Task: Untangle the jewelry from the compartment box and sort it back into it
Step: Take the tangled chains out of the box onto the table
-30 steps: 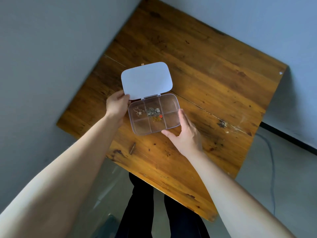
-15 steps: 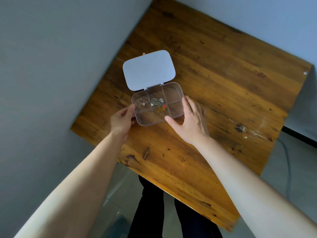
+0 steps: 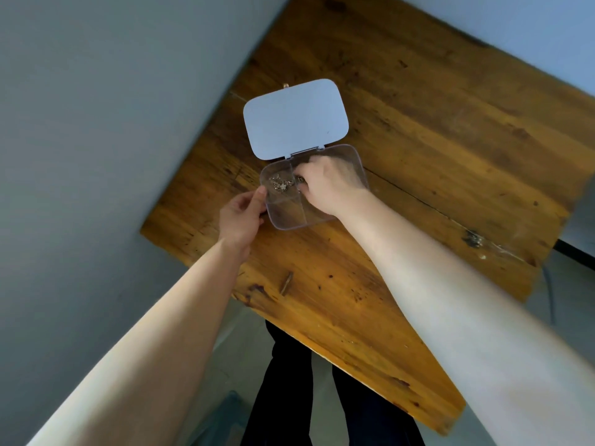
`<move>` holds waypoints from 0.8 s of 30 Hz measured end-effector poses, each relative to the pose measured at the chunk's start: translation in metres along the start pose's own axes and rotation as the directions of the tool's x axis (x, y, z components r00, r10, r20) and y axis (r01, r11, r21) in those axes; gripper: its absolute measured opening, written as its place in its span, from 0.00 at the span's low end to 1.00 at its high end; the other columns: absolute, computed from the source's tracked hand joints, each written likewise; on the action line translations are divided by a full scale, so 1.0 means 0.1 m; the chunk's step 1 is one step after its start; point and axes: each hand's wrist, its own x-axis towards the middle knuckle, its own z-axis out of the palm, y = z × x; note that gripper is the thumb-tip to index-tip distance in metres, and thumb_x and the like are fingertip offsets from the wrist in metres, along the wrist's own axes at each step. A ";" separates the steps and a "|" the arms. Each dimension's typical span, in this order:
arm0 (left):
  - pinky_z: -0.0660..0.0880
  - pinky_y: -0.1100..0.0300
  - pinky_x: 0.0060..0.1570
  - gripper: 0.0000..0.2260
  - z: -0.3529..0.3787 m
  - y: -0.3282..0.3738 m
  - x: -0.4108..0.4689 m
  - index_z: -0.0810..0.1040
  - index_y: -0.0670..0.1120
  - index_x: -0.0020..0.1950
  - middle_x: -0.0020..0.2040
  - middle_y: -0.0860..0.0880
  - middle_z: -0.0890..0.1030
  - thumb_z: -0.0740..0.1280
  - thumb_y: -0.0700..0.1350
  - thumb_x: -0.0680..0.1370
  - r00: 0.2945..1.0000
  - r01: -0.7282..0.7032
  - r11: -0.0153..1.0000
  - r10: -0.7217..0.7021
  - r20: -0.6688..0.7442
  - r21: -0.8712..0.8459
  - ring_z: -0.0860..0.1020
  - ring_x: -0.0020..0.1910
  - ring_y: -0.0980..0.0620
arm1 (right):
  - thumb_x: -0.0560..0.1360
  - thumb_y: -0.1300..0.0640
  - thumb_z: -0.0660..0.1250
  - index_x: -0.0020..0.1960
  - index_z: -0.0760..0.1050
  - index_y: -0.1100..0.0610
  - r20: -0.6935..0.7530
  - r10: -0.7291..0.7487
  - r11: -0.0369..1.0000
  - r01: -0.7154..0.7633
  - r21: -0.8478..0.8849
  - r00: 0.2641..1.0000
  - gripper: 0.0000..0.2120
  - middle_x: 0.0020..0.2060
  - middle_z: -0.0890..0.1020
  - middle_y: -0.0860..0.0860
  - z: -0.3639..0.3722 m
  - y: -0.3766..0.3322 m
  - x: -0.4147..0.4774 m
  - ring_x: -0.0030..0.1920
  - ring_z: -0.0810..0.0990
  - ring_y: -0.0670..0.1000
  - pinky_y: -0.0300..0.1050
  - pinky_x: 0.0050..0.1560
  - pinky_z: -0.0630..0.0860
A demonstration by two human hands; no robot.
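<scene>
Jewelry (image 3: pixel 283 184) lies tangled in the compartment box's (image 3: pixel 359 159) far-left cell; your right hand (image 3: pixel 328 185), beside the box a moment ago, now reaches inside, fingers hidden, grip unclear. Your left hand (image 3: pixel 240 217) pinches the box's left wall on the bench (image 3: pixel 418 140).

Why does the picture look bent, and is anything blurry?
Head view: the wide lens flares both forearms toward the corners and skews the table; the right hand over the box is motion-smeared; the open lid reflects pale light; the jewelry is too small to resolve.

Worn wooden table (image 3: pixel 418 175) (dark knots, a long crack), grey wall (image 3: pixel 96 123), grey floor (image 3: pixel 576 284) beyond.
</scene>
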 end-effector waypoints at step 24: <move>0.78 0.55 0.43 0.06 0.04 0.28 -0.01 0.78 0.50 0.52 0.50 0.52 0.78 0.71 0.44 0.77 0.855 -0.414 0.594 0.514 0.070 0.690 0.78 0.44 0.52 | 0.74 0.56 0.75 0.53 0.86 0.53 -0.099 0.432 0.706 -0.268 0.656 0.896 0.08 0.47 0.86 0.45 -0.14 0.18 -0.24 0.43 0.82 0.40 0.27 0.42 0.74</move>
